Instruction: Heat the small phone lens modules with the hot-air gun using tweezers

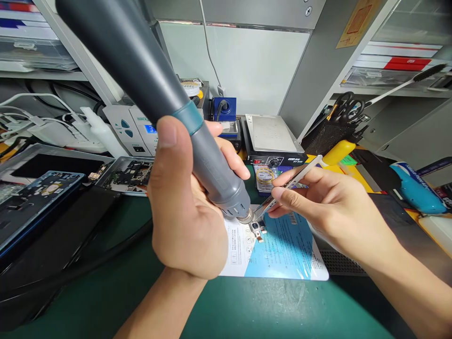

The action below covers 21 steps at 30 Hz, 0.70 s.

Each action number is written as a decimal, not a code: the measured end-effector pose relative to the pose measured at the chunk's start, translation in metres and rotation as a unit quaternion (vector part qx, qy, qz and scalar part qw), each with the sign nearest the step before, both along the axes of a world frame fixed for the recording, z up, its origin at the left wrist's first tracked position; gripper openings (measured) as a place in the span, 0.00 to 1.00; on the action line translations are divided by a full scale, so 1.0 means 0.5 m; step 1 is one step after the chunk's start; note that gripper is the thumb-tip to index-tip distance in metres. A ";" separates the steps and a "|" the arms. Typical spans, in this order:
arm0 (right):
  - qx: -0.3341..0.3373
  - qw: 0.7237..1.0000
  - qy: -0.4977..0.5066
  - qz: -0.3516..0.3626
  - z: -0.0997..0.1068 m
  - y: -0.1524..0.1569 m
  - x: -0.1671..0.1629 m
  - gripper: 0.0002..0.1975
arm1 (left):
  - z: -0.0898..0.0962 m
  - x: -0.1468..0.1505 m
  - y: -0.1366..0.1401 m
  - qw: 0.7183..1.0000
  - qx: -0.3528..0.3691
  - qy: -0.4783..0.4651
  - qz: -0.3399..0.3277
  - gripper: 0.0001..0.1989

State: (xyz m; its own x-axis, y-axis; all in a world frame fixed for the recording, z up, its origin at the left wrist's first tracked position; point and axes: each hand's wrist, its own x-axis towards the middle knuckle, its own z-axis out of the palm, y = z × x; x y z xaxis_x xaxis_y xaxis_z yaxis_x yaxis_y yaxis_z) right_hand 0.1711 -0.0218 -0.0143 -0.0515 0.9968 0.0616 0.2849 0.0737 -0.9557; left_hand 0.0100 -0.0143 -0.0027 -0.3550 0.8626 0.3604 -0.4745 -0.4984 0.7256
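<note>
My left hand (187, 202) is wrapped round the grey handle of a hot air gun (219, 165), its metal nozzle tilted down toward the card. Just below the nozzle lies a small phone camera module (255, 227) with flex connectors. Between the thumb and fingers of my right hand (318, 197) are metal tweezers (282, 192), their tips beside the module and nozzle. Whether the tips touch the module I cannot tell. Under it all is a blue and white printed card (282, 256) on the green mat (275, 306).
Opened phone parts (45, 193) and a tray with a circuit board (130, 174) lie at left. Behind stand a hot air station (129, 127) and a heating plate (271, 134). A black mesh holder (323, 136) with scissors and a blue can (418, 186) are at right.
</note>
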 end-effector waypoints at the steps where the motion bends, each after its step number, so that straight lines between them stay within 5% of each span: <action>1: -0.001 1.000 0.000 0.001 -0.001 0.000 0.000 0.09 | -0.001 0.000 0.000 1.000 -0.001 0.002 -0.001 0.23; 11: -0.020 1.000 0.016 0.004 -0.004 -0.002 -0.001 0.13 | -0.004 -0.001 0.001 1.000 -0.022 -0.019 -0.009 0.30; 17: -0.018 1.000 0.018 0.004 -0.004 -0.003 -0.003 0.12 | -0.004 -0.004 -0.004 1.000 -0.007 -0.016 -0.018 0.22; 21: -0.017 1.000 0.025 0.003 0.000 -0.005 -0.006 0.15 | -0.001 0.000 0.003 1.000 -0.011 -0.027 -0.010 0.28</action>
